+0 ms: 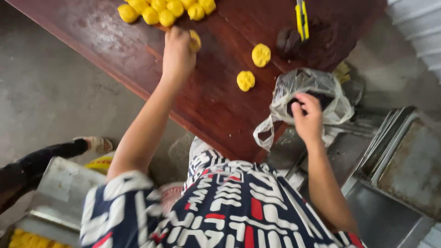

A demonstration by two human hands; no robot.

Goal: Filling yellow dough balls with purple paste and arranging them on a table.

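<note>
**Two hands at a dark wooden table: one on a yellow dough ball, one in a plastic bag**

The dark red-brown wooden table (128,50) fills the upper middle of the view, its near edge running from ten o'clock down toward five o'clock. Below it, at six o'clock, is the person's own patterned shirt (229,202) in navy, white and red. Stacked metal trays (404,165) lie at four o'clock beside the table, and a grey metal box (64,193) sits at eight o'clock on the concrete floor (41,87). Another person's dark-clad leg (41,160) with a pale sandal reaches in from nine o'clock.

A crumpled clear plastic bag (312,89) with dark filling inside rests at the table's near corner, about three o'clock from the centre. The right hand (307,117) is at the bag's mouth, fingers curled and dipped into the opening, touching the dark stuff; whether it pinches any cannot be told.

A cluster of yellow dough balls (165,9) lies at twelve o'clock along the top edge. The left hand (178,53), just below that cluster, is closed loosely around one yellow dough ball (195,41), which shows at the fingertips. A dark brown lump (288,40) sits at one o'clock, touching a yellow-handled tool (302,18). Two flattened yellow pieces (253,68) lie apart between the hands.
</note>
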